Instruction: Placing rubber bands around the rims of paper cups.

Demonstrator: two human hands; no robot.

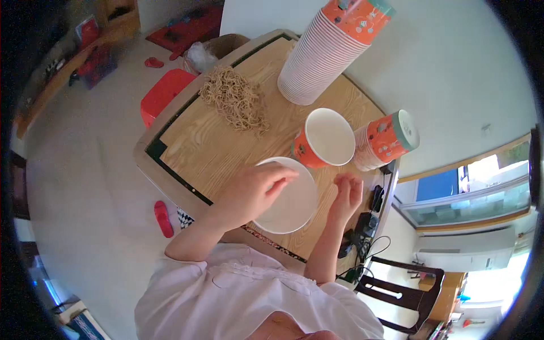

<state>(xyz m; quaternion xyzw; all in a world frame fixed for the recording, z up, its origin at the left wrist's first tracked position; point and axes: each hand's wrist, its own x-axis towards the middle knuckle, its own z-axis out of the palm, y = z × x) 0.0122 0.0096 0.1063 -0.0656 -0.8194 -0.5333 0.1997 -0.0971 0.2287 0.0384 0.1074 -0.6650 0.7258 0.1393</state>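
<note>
A round paper bucket with a white inside (292, 207) stands near the front edge of the table, its mouth facing up. My left hand (249, 190) is over its left side with fingers bent and drawn together. To the right of that bucket, my right hand (347, 195) is raised with its fingertips pinched. Whatever either hand holds, if anything, is too small to make out. Just behind stands an orange paper bucket (303, 148) with a white interior, tilted in view. A loose heap of tan twine pieces (235, 99) lies at the far left of the wood-grain tabletop (195, 139).
A tall stack of nested paper buckets (323, 56) rises at the back. A shorter upside-down stack (388, 139) stands at the right. Black adapters and cables (362, 232) crowd the right edge. Beside the table are a red stool (164, 96) and a dark wooden chair (413, 294).
</note>
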